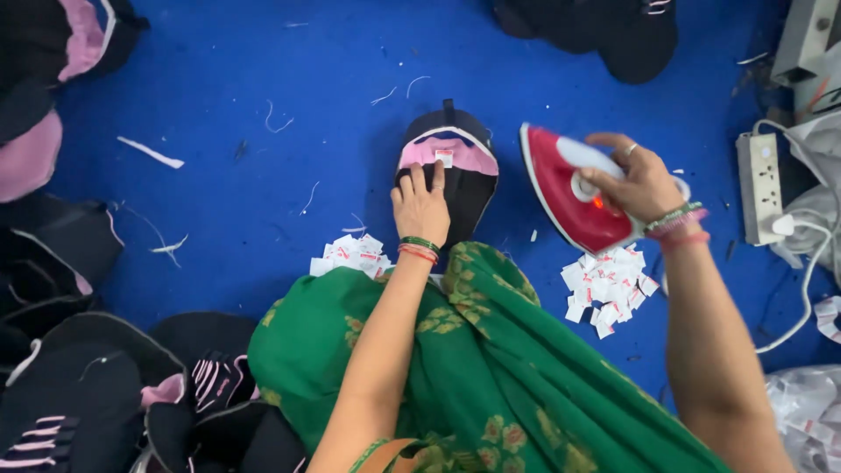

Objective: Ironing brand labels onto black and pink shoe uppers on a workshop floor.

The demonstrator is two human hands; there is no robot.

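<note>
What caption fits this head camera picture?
Left hand presses a black-and-pink garment piece; right hand holds a red iron.

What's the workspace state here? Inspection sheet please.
Surface: blue mat, with thread scraps.
Job's things: black and pink cap lying flat, small white label on its pink band; red iron lifted and tilted beside it.
Clutter: two heaps of white labels; piles of black caps at left.
Hands: left hand presses on the cap; right hand grips the iron's handle.
Cables: white power strip, white cord plugged in.
Surroundings: green patterned cloth over the lap.
</note>
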